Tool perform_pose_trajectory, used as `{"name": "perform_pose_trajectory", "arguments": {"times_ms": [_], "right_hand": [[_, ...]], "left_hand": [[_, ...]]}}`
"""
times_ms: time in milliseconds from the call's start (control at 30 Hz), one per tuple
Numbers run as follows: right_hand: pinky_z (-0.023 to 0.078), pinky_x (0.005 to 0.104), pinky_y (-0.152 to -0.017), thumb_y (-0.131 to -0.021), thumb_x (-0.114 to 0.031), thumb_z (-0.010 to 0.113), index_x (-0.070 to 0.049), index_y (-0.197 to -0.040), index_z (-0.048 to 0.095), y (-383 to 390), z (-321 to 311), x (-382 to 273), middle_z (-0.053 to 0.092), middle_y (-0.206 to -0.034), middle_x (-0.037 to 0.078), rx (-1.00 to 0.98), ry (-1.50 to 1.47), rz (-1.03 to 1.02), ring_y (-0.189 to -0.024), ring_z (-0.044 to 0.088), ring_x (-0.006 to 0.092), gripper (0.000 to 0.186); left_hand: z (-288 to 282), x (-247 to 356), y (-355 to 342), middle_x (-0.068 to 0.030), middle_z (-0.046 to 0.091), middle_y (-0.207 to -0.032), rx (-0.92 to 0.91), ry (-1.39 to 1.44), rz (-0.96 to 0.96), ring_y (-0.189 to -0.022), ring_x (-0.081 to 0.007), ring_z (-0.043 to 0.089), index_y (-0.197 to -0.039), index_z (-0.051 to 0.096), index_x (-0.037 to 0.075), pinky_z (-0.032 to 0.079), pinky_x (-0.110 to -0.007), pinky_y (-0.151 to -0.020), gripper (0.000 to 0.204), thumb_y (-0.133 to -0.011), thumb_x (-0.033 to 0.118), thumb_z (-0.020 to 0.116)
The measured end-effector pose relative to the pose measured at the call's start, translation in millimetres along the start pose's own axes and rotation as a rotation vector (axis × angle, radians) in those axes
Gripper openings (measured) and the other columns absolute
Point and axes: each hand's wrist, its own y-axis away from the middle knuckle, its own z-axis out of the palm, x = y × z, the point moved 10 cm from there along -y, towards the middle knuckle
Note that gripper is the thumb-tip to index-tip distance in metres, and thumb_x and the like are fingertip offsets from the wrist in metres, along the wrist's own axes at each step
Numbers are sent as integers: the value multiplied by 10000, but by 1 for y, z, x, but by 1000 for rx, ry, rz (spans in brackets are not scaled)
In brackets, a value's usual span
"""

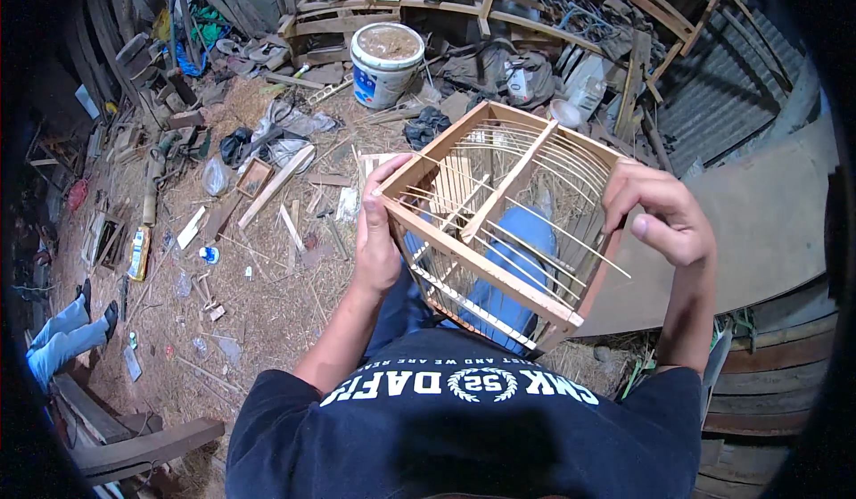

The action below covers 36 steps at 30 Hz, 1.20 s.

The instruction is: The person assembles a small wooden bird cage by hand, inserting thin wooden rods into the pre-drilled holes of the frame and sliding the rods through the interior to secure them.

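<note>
A half-built wooden birdcage [513,189] is tilted in front of me above my blue-trousered legs. Pale square rails frame it, with a crossbar and thin bamboo rods running through. Several rods lie slanted, their ends sticking out past the rails. At the left corner, my left hand [378,236] grips the frame, with the thumb along the near side. My right hand [662,212] is closed at the right rail, fingers curled over the edge and thumb bent. Whether its fingertips also pinch a rod is hidden.
Beyond the cage stands a white bucket [386,66] of brownish material. A hammer [333,231] and wood offcuts [276,185] litter the straw-covered ground. A large flat board [758,222] lies at right. Another person's legs [71,338] extend in at far left, near a curved timber [147,450].
</note>
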Motion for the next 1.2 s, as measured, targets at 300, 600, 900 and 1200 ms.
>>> {"name": "perform_pose_trajectory", "arguments": {"times_ms": [300, 600, 900, 1200], "right_hand": [[484, 340, -630, -920, -207, 767, -6, -895, 715, -21, 11, -12, 671, -744, 87, 42, 111, 183, -678, 637, 205, 209], [545, 474, -637, -943, -249, 708, -27, -827, 654, -29, 46, -19, 694, -758, 155, -110, 366, 141, -702, 706, 361, 256], [548, 489, -667, -943, -170, 682, -17, -951, 673, -51, 51, 12, 697, -776, 182, -13, 429, 178, -731, 704, 385, 153], [434, 365, -566, -970, -212, 709, 10, -944, 683, -94, 21, 80, 575, -639, 59, 56, 274, 272, -574, 521, 170, 225]], "left_hand": [[21, 17, 5, -221, 497, -1513, 30, -28, -59, -1416, -362, 557, -1554, 396, -36, 475, -527, -1192, 1166, -904, 932, 422], [33, 14, 15, -214, 534, -1444, 147, -56, -53, -1374, -350, 585, -1551, 379, 12, 517, -490, -1143, 894, -1019, 729, 441], [2, -11, -3, -138, 610, -1297, 254, -316, 77, -1206, -239, 622, -1329, 590, 4, 542, -400, -1030, 627, -1084, 499, 293], [-9, -44, -74, -183, 678, -1310, 205, -218, 6, -1237, -283, 639, -1340, 628, -39, 484, -436, -1100, 620, -1113, 415, 271]]}}
